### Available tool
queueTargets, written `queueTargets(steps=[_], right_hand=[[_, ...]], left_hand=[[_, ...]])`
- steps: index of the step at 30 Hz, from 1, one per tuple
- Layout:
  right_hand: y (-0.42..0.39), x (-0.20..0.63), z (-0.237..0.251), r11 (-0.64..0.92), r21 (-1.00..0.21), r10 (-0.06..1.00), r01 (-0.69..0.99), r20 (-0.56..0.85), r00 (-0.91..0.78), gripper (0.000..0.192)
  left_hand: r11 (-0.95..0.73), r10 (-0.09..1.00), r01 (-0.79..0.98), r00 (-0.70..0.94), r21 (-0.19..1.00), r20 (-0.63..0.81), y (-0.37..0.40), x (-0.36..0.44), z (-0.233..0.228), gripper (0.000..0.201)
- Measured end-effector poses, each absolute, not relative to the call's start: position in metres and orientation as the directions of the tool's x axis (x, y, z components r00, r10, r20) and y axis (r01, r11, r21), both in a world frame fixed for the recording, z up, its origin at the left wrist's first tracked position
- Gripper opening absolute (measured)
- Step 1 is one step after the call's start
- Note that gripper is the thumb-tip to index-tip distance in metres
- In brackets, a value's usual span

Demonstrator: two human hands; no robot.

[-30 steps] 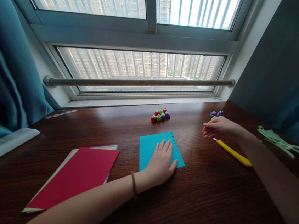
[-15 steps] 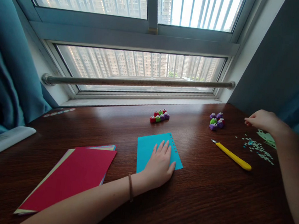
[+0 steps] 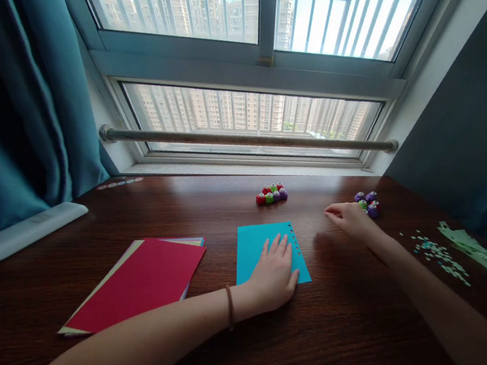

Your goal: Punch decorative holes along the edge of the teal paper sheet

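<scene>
Two bare forearms, without sleeves, extend over the desk. The left hand [image 3: 274, 276] has a thin brown band [image 3: 229, 307] around its wrist; the right hand [image 3: 350, 218] wears nothing visible.

Right hand [image 3: 350, 218] moved a lot: 1 s ago it sat right on the small purple/green punches [image 3: 367, 202] w/ the fingers over the knife's tip, half a sec ago it was way out to the right by the green paper strips [image 3: 471, 247], and now it's back near the middle, fingers pointing left, punches just behind the knuckles. The yellow craft knife that lay in plain view before can't be seen now, arm's across that spot. Paper confetti [image 3: 436, 256] is out in the open now, well right of the fingers.
</scene>
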State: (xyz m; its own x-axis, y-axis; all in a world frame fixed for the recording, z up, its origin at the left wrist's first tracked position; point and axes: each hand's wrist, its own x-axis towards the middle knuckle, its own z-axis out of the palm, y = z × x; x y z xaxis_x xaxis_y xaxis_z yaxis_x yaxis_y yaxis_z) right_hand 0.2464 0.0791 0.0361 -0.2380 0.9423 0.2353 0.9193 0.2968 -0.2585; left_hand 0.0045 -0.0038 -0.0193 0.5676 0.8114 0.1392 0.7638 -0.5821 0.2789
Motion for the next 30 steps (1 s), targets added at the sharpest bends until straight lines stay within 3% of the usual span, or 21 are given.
queueTargets(steps=[2,4,10,18,24,30], right_hand=[[0.088,0.217,0.024,0.514,-0.315,0.848,0.798,0.33,-0.415,0.022],[0.101,0.191,0.018,0.598,-0.302,0.788,0.743,0.395,-0.473,0.03],[0.148,0.124,0.013,0.621,-0.22,0.754,0.752,0.429,-0.497,0.035],[0.189,0.095,-0.012,0.559,-0.261,0.791,0.787,0.452,-0.413,0.023],[0.184,0.09,-0.02,0.59,-0.419,0.777,0.691,0.528,-0.343,0.012],[0.147,0.098,-0.014,0.618,-0.669,0.786,0.412,0.543,-0.297,0.025]], left_hand=[[-0.583,0.811,0.761,0.568,0.286,0.142,-0.004,0.005,-0.019,0.055],[-0.587,0.808,0.755,0.572,0.291,0.146,-0.005,0.005,-0.019,0.055],[-0.59,0.806,0.753,0.571,0.291,0.156,-0.003,0.005,-0.021,0.057],[-0.589,0.807,0.752,0.565,0.294,0.171,-0.004,0.005,-0.02,0.056],[-0.596,0.803,0.747,0.565,0.294,0.192,-0.003,0.005,-0.022,0.056],[-0.607,0.794,0.745,0.575,0.276,0.196,-0.002,0.004,-0.025,0.056]])
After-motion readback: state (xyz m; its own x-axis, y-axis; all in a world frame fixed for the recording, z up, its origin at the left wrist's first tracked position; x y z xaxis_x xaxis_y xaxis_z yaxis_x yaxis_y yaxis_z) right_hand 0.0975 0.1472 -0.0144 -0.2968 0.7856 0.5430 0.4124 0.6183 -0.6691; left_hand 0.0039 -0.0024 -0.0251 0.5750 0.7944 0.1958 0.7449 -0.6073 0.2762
